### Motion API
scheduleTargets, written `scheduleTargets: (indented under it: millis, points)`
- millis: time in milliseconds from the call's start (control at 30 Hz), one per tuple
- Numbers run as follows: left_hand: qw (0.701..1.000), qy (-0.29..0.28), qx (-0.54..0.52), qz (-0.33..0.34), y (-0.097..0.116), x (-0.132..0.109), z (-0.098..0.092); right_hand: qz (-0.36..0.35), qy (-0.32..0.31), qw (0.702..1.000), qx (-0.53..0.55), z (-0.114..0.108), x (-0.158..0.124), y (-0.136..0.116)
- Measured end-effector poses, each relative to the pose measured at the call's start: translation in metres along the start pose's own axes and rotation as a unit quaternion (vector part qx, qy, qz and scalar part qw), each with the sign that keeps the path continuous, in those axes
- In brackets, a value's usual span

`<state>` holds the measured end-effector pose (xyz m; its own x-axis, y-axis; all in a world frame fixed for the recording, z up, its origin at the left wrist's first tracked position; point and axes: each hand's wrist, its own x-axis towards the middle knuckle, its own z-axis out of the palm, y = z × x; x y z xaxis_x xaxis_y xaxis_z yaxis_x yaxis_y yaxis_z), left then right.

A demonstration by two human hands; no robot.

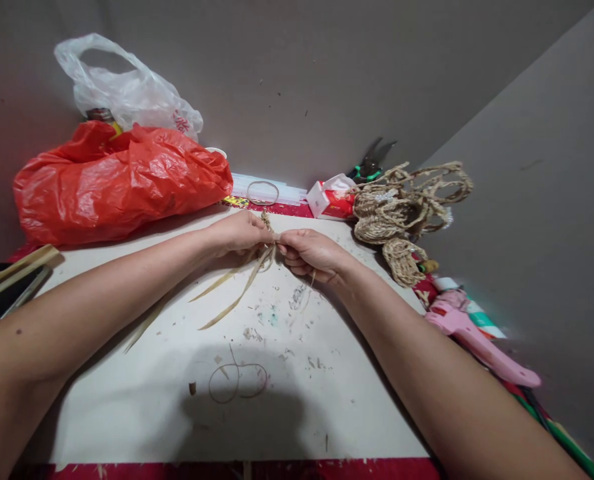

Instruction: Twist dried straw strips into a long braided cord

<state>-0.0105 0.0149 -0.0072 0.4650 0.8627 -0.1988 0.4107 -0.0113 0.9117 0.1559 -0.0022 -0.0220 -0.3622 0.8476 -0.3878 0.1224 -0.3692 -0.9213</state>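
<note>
My left hand [244, 233] and my right hand [314, 253] meet near the far middle of the white board [141, 413]. Both are closed, pinching a piece of braided straw cord [265, 219] between the fingertips. Loose flat straw strands [231, 303] hang from the grip toward me and lie over the board. A thin strand end comes out below my right hand. The exact join between the fingertips is too small to make out.
A red plastic bag [121, 187] stands back left, a clear bag [127, 87] behind it. At the right are braided straw coils [391, 213], pliers [371, 163], a red-white box [331, 197] and a pink glue gun [481, 343]. A thin curled strand [237, 383] lies in front.
</note>
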Motion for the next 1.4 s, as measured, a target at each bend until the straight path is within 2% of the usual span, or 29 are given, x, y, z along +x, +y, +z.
scheduleTargets:
  millis: [233, 367, 467, 600, 733, 867, 967, 1067, 1200, 1233, 1333, 1400]
  points:
    - [0.999, -0.003, -0.012, -0.038, 0.002, -0.001, 0.0, 0.003, 0.005, 1.0, -0.011, 0.003, -0.002, -0.002]
    - [0.996, -0.001, 0.092, 0.011, -0.001, 0.002, 0.0, 0.005, 0.015, 1.0, -0.019, 0.006, -0.004, -0.004]
    - [0.974, 0.017, 0.22, 0.054, 0.002, 0.002, 0.0, -0.001, 0.026, 0.999, -0.028, 0.007, -0.004, -0.004]
    - [0.94, 0.048, 0.332, 0.067, 0.01, -0.009, 0.005, -0.007, 0.028, 0.999, -0.019, 0.007, -0.003, -0.001]
    - [0.911, 0.055, 0.402, 0.074, 0.012, -0.023, 0.023, -0.005, -0.004, 0.999, 0.031, 0.004, -0.003, 0.001]
    - [0.891, 0.044, 0.445, 0.08, 0.004, -0.032, 0.041, -0.003, -0.011, 0.998, 0.069, 0.004, -0.004, 0.002]
    - [0.883, 0.037, 0.456, 0.109, 0.003, -0.036, 0.046, 0.005, -0.014, 0.997, 0.076, 0.005, -0.006, 0.001]
    - [0.9, 0.048, 0.41, 0.137, 0.01, -0.036, 0.037, 0.003, -0.023, 0.996, 0.082, 0.001, -0.006, 0.001]
    - [0.937, 0.182, 0.255, 0.153, 0.015, -0.022, 0.017, -0.003, -0.056, 0.994, 0.094, -0.007, -0.005, 0.001]
    - [0.951, 0.184, 0.208, 0.137, 0.013, -0.017, 0.013, 0.002, -0.064, 0.993, 0.095, -0.009, -0.004, 0.001]
    - [0.996, 0.074, 0.026, 0.053, 0.004, -0.004, 0.011, 0.011, -0.078, 0.992, 0.097, -0.012, -0.003, 0.001]
    - [0.995, 0.008, -0.1, 0.007, 0.0, -0.001, 0.013, 0.011, -0.077, 0.992, 0.101, -0.012, -0.002, 0.001]
